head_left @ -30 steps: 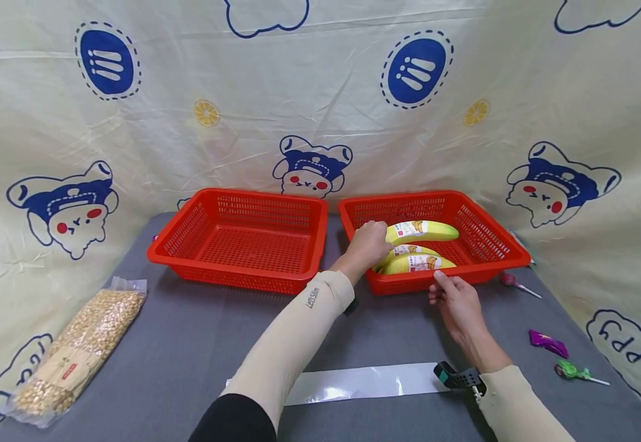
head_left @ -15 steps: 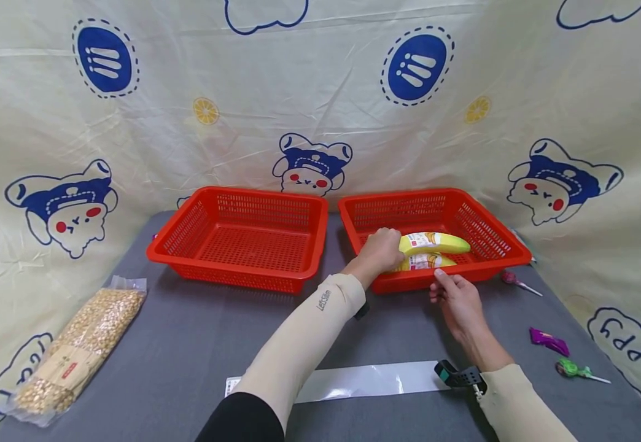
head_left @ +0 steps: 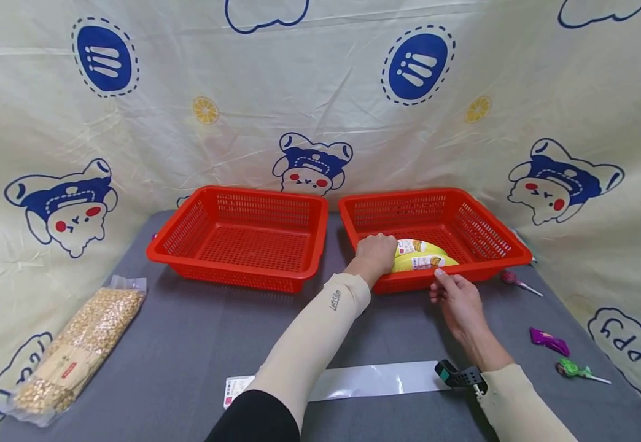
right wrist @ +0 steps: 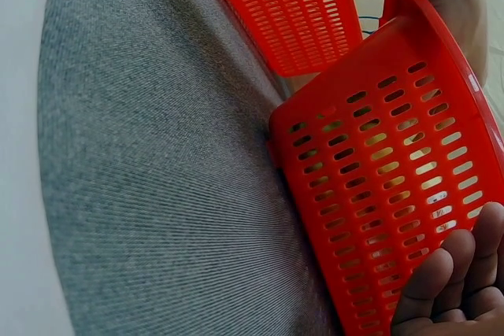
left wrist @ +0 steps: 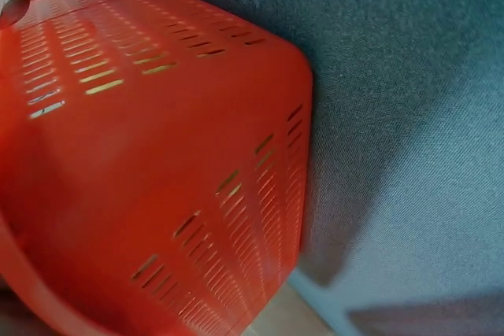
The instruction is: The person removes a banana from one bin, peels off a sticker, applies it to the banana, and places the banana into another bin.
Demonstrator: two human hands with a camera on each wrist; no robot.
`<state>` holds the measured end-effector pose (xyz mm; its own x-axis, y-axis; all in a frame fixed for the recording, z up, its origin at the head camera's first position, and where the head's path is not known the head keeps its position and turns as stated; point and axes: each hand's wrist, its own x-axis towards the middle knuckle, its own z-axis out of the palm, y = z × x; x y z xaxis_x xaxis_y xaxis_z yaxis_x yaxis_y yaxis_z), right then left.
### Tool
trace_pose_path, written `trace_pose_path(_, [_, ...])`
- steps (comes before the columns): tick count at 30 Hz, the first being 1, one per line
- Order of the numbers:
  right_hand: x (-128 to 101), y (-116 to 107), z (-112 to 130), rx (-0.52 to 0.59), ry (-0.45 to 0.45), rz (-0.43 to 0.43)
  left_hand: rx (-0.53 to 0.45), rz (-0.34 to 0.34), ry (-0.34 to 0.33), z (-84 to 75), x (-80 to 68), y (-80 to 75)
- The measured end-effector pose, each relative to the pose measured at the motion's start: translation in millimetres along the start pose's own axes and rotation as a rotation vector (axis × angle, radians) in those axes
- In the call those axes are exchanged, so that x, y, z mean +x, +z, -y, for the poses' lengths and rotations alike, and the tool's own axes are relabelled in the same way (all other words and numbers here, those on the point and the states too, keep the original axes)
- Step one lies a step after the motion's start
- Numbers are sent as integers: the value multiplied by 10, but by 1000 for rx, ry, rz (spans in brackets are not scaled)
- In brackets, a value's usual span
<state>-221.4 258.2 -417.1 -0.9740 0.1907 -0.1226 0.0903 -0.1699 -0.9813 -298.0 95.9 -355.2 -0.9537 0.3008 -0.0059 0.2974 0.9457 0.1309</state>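
Two yellow bananas with printed white labels show in the right red basket (head_left: 492,242), a rear banana (head_left: 421,247) and a front banana (head_left: 424,263). Curled over their left ends, my left hand (head_left: 376,255) reaches inside the basket and grips a banana; its fingertips are hidden. My right hand (head_left: 455,304) holds the basket's front side, thumb on the rim and fingers bent along the outer wall. Those fingers (right wrist: 445,273) lie by the slotted wall in the right wrist view. The left wrist view is mostly filled by the basket's outside corner.
A second red basket (head_left: 243,279) stands to the left. A bag of pale kernels (head_left: 80,344) lies at far left, a clear flat strip (head_left: 376,379) in front. On the right lie a dark pink lollipop (head_left: 511,279), a purple candy (head_left: 549,341) and a green lollipop (head_left: 571,368).
My left hand has lowered a banana onto the others in the right basket, going right first and then slightly back left. The right hand has stayed at the rim.
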Motion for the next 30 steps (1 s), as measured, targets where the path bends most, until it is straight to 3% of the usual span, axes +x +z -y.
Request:
trace_pose_path(4, [-8, -13, -1, 0, 2, -6, -31, -9, 13, -8, -24, -9])
trace_pose_path(11, [-16, -38, 6, 12, -14, 6, -165, -99, 87, 45, -108, -111])
trace_pose_path(18, [-53, -29, 15, -3, 11, 4, -333, -121, 122, 193, -366, -299])
trace_pose_path(25, [-148, 13, 49, -237, 54, 27, -481, -166, 147, 506, -755, -373])
trace_pose_path(30, [-232, 77, 43, -491, -17, 50, -520, -227, 155, 792, -1044, -339])
